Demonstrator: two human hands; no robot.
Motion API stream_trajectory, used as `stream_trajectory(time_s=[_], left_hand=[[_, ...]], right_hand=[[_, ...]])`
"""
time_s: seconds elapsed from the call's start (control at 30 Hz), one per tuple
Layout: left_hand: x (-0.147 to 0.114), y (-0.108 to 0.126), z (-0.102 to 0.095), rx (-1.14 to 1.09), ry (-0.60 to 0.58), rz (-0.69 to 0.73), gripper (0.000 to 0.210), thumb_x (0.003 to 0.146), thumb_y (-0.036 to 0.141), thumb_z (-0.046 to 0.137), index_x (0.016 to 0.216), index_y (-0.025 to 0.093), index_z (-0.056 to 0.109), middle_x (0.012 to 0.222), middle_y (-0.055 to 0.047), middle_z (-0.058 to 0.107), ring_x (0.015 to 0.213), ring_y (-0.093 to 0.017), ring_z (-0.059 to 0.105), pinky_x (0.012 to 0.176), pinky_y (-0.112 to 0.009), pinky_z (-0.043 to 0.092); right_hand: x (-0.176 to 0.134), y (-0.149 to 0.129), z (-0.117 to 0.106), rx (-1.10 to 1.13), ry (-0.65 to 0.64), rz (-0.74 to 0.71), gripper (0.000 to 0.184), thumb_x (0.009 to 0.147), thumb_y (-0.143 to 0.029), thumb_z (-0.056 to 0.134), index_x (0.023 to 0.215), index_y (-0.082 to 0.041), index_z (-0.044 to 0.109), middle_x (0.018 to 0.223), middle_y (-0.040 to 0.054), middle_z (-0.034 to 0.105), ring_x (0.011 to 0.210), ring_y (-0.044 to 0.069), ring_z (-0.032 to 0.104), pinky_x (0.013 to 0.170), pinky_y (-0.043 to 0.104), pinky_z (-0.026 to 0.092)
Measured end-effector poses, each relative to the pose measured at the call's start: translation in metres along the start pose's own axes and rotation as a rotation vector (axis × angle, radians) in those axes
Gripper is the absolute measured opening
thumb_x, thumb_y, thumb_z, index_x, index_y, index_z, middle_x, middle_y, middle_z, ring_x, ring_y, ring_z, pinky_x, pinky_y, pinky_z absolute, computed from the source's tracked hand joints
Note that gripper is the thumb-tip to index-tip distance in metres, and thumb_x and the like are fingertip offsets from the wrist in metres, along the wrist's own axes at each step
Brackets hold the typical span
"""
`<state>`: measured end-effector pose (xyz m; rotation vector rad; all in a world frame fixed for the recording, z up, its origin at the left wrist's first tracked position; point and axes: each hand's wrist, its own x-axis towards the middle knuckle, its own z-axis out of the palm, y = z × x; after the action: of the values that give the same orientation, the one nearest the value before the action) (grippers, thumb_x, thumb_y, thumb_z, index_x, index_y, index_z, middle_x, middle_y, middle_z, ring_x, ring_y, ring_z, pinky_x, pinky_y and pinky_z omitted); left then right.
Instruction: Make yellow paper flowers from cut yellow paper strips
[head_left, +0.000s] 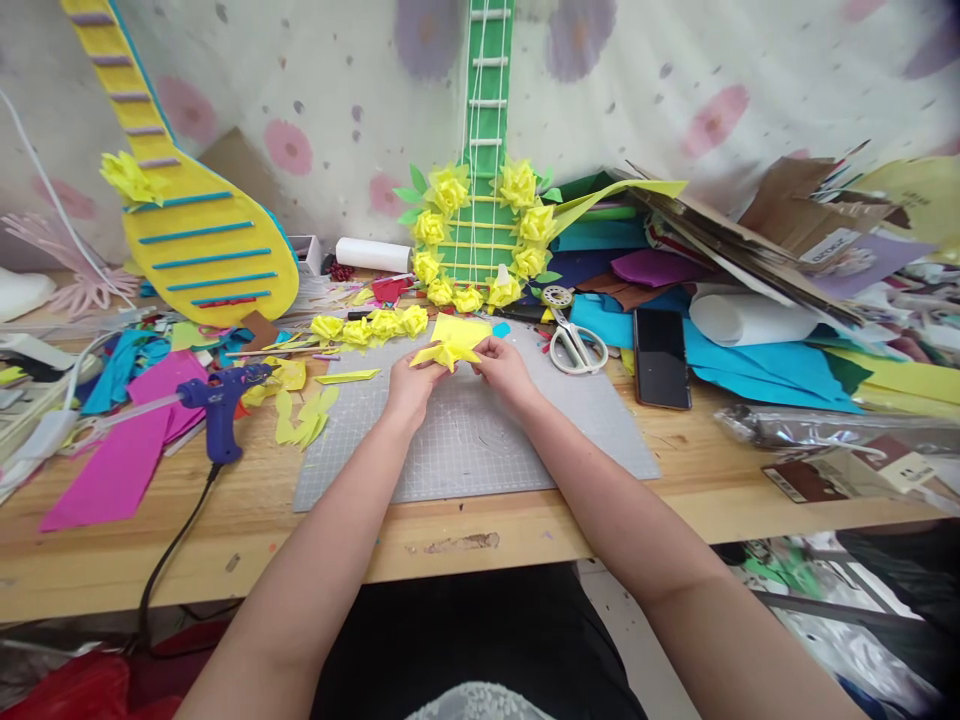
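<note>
Between my two hands is a folded yellow paper piece point(448, 354), held above the grey cutting mat point(480, 440). My left hand point(415, 386) pinches its left side, and my right hand point(507, 368) grips its right side with closed fingers. Just behind it lies a flat yellow sheet point(461, 329). To the left on the table sits a row of yellow paper flowers point(371, 325). Farther back, a green paper instrument point(480, 240) ringed with similar flowers leans against the wall covering. White-handled scissors point(577, 345) rest right of my right hand.
A blue glue gun point(223, 405) with a black cord stands at left, near magenta paper point(124, 465). A yellow instrument point(214, 245) leans at back left. At right lie a phone point(661, 358), blue paper sheets point(757, 365) and stacked cardboard point(810, 215).
</note>
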<state>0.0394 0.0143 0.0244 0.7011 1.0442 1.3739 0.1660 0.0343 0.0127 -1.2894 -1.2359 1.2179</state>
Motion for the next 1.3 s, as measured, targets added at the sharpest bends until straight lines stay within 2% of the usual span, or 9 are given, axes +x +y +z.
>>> stream_trajectory(time_s=[0.27, 0.4, 0.47, 0.53, 0.63, 0.7, 0.8, 0.93, 1.3], left_hand=[[0.001, -0.001, -0.002, 0.078, 0.043, 0.012, 0.033, 0.055, 0.008, 0.065, 0.087, 0.013, 0.064, 0.081, -0.004, 0.068, 0.080, -0.015, 0.063, 0.074, -0.029, 0.050], [0.001, 0.001, -0.004, 0.144, 0.068, -0.017, 0.032, 0.055, 0.010, 0.066, 0.086, 0.013, 0.064, 0.082, -0.004, 0.068, 0.076, -0.016, 0.063, 0.068, -0.028, 0.051], [0.001, 0.001, -0.005, 0.174, 0.064, -0.022, 0.030, 0.054, 0.012, 0.067, 0.084, 0.014, 0.065, 0.082, -0.004, 0.068, 0.076, -0.016, 0.064, 0.065, -0.028, 0.052], [0.000, 0.001, -0.006, 0.192, 0.044, -0.017, 0.027, 0.054, 0.014, 0.068, 0.081, 0.014, 0.065, 0.080, -0.004, 0.069, 0.076, -0.017, 0.064, 0.064, -0.028, 0.052], [-0.001, 0.001, -0.005, 0.215, 0.000, -0.021, 0.025, 0.055, 0.016, 0.068, 0.079, 0.014, 0.066, 0.076, -0.004, 0.068, 0.075, -0.018, 0.064, 0.066, -0.030, 0.052], [-0.002, 0.001, -0.004, 0.223, -0.017, -0.048, 0.027, 0.055, 0.017, 0.068, 0.081, 0.013, 0.065, 0.073, -0.004, 0.068, 0.073, -0.018, 0.065, 0.067, -0.031, 0.052], [-0.002, 0.002, -0.003, 0.205, 0.013, -0.114, 0.034, 0.056, 0.015, 0.070, 0.089, 0.011, 0.063, 0.070, -0.005, 0.067, 0.071, -0.018, 0.065, 0.067, -0.031, 0.053], [-0.001, 0.005, -0.004, 0.161, 0.032, -0.184, 0.035, 0.057, 0.012, 0.071, 0.090, 0.010, 0.060, 0.071, -0.007, 0.067, 0.068, -0.016, 0.065, 0.064, -0.029, 0.053], [-0.001, 0.007, -0.003, 0.185, 0.010, -0.227, 0.023, 0.059, 0.013, 0.069, 0.081, 0.013, 0.063, 0.069, -0.005, 0.066, 0.061, -0.014, 0.063, 0.053, -0.023, 0.049]], right_hand=[[-0.002, -0.004, -0.003, -0.021, -0.036, 0.084, 0.034, 0.055, -0.044, 0.063, 0.052, -0.020, 0.039, 0.042, -0.0068, 0.039, 0.039, 0.004, 0.027, 0.040, 0.021, 0.019], [0.000, 0.002, -0.003, -0.143, -0.095, 0.132, 0.026, 0.060, -0.041, 0.058, 0.059, -0.019, 0.044, 0.046, -0.0054, 0.041, 0.039, 0.005, 0.029, 0.040, 0.021, 0.022], [-0.001, 0.004, -0.002, -0.272, -0.060, 0.021, 0.028, 0.060, -0.039, 0.059, 0.076, -0.018, 0.051, 0.061, -0.0006, 0.053, 0.047, 0.009, 0.042, 0.044, 0.024, 0.033], [-0.006, 0.001, -0.002, -0.417, 0.019, -0.247, 0.049, 0.058, -0.035, 0.062, 0.101, -0.017, 0.049, 0.091, 0.0076, 0.059, 0.071, 0.017, 0.055, 0.060, 0.031, 0.044], [-0.016, -0.006, 0.000, -0.596, -0.020, -0.649, 0.064, 0.063, -0.028, 0.060, 0.122, -0.018, 0.039, 0.125, 0.0126, 0.046, 0.113, 0.023, 0.044, 0.088, 0.040, 0.040], [-0.020, -0.009, 0.002, -0.638, -0.090, -0.721, 0.053, 0.069, -0.023, 0.054, 0.121, -0.020, 0.042, 0.126, 0.0103, 0.048, 0.118, 0.021, 0.041, 0.094, 0.039, 0.036], [-0.018, -0.006, 0.005, -0.526, -0.023, -0.557, 0.034, 0.075, -0.028, 0.050, 0.108, -0.020, 0.053, 0.113, 0.0081, 0.058, 0.106, 0.020, 0.052, 0.091, 0.038, 0.039], [-0.008, 0.002, 0.004, -0.267, 0.013, -0.314, 0.034, 0.073, -0.038, 0.054, 0.100, -0.019, 0.056, 0.100, 0.0054, 0.062, 0.086, 0.018, 0.059, 0.077, 0.033, 0.046], [-0.007, -0.001, 0.003, -0.195, 0.000, -0.304, 0.029, 0.069, -0.037, 0.056, 0.093, -0.020, 0.057, 0.097, 0.0036, 0.062, 0.091, 0.018, 0.057, 0.079, 0.032, 0.045]])
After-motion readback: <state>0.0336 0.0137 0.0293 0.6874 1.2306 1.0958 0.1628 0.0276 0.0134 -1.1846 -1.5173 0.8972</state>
